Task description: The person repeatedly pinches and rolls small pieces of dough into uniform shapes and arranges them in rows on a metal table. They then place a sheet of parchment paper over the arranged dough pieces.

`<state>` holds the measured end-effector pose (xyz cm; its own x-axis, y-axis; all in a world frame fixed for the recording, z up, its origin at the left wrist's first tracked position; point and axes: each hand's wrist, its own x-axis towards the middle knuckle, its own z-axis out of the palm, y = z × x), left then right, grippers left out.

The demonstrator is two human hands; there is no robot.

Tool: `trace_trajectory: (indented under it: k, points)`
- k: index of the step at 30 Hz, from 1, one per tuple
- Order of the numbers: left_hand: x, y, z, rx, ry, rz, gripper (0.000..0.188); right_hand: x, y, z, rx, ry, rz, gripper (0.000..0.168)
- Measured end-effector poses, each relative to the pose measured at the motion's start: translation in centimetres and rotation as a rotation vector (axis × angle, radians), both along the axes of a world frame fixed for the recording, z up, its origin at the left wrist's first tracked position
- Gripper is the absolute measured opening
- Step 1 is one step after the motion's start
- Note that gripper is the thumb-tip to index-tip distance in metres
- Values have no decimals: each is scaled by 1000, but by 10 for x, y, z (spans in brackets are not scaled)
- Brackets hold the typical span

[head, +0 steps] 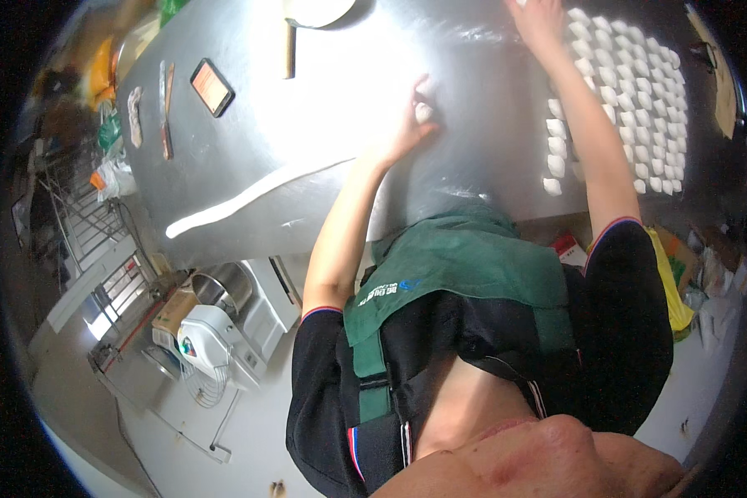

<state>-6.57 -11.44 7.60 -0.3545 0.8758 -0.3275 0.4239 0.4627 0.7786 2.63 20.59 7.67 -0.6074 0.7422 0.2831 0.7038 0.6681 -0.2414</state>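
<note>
My left hand is curled around two small white dough pieces over the metal tabletop. My right hand reaches to the top edge of the picture. A bit of white shows at its fingers, but the fingertips are cut off, so its hold is unclear. Below my right forearm and to its right lie rows of white dough pieces. A long white dough rope runs along the near left part of the tabletop. Strong glare hides much of the surface left of my left hand.
A phone, a knife and a thin stick lie at the left. At the top stands a round pale vessel with a wooden handle. A white mixer with a steel bowl is below left; a yellow bag hangs below right.
</note>
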Motion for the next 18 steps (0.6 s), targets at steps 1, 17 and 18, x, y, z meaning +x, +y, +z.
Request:
trace_trajectory:
  k: [1,17,18]
  points:
    - [-3,1,-12,7,38,-20,88,6,-24,-12,19,127,117,41]
    - [-9,-12,-49,190,131,-28,25,12,-241,-13,-474,501,500,19]
    - [-9,-13,-51,221,170,-27,26,11,-240,-12,-426,471,546,19]
